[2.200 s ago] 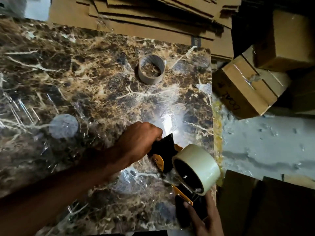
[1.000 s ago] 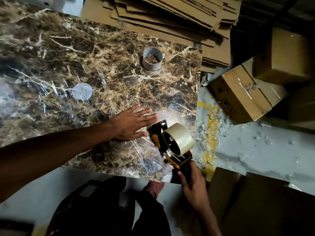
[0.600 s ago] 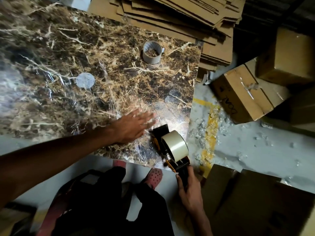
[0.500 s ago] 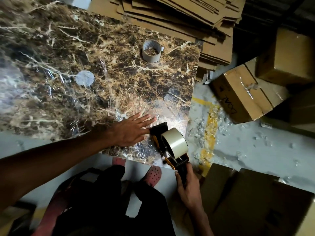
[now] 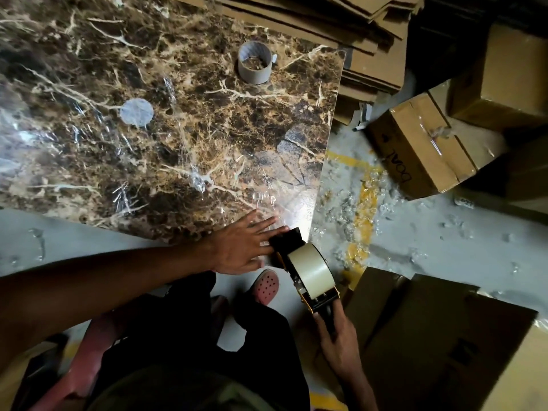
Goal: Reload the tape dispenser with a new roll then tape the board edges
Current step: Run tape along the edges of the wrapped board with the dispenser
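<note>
At board [image 5: 207, 137] corner, tape dispenser [image 5: 308, 274], bare floor [image 5: 444, 241] beyond

Showing here: 1 marbled board [image 5: 166, 120], 1 dispenser [image 5: 299, 262] carrying 1 tape roll [image 5: 311, 271], 1 empty core [image 5: 254, 66], 2 hands, left [image 5: 241, 247] and right [image 5: 338, 342], 1 pink shoe [image 5: 267, 287], 1 cardboard stack [image 5: 341, 19].

Open board [image 5: 178, 137] surface, empty core [image 5: 254, 62] far off, boxes [image 5: 421, 149] probably crowding right
</note>
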Motion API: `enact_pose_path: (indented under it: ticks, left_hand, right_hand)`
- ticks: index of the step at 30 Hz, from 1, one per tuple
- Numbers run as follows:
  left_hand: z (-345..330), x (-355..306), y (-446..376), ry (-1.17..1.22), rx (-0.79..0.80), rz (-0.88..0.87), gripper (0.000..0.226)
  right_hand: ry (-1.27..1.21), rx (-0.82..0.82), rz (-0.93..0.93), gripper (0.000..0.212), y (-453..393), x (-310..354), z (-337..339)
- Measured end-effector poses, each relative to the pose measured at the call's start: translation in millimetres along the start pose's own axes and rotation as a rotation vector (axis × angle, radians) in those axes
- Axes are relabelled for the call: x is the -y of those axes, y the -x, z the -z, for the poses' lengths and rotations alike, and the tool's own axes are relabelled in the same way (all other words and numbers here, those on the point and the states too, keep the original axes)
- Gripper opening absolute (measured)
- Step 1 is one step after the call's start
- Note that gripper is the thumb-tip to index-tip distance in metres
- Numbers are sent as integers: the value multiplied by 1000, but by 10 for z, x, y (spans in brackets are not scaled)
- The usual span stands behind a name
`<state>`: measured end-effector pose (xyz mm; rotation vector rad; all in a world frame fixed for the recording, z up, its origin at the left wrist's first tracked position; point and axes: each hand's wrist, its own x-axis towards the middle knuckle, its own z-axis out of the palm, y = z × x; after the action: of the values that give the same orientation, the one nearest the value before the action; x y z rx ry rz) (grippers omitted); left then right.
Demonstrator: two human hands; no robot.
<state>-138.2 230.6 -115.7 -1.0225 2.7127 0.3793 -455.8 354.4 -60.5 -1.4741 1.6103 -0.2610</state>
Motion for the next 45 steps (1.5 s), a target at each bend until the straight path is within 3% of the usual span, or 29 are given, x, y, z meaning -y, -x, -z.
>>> enact_pose_path:
  ticks: [4,9,13,17,19,27,32,37,40,45]
  left_hand:
    - [-66,-202,-5,24,-26,26,52]
    - [-96,-384,-32,-24,-13,-65,57]
    - [-104,-469,-73,-26,-35,-100,64]
    - [-105,-511,-87,-48,-35,-137,70]
    - [-86,-464,-102,-17,-34,-145,68]
    - [42,-169,-186,36,-23,-24,71]
    - [-6,-224,-200,2,-39,-24,78]
    - [-16,-220,-225,-11,-23,-24,80]
    - [-17,-221,-231,-23,-18,-23,81]
    - [5,-218,-237,-35,4,-25,80]
  right_hand:
    - [-33,-25,-43,38,115,-109,86]
    - [-31,-76,-61,22,320,-385,176]
    - [-52,-63,-100,47,424,-575,227]
    - [-99,-63,-176,33,477,-614,192]
    - [-159,-60,-235,43,462,-609,175]
    - [-303,-99,-285,30,645,-794,203]
    - [-337,-61,-346,44,657,-773,306]
    - [-424,-130,-365,53,631,-686,308]
    - [-433,-82,-379,42,644,-752,271]
    - [-649,-59,-496,10,638,-690,264]
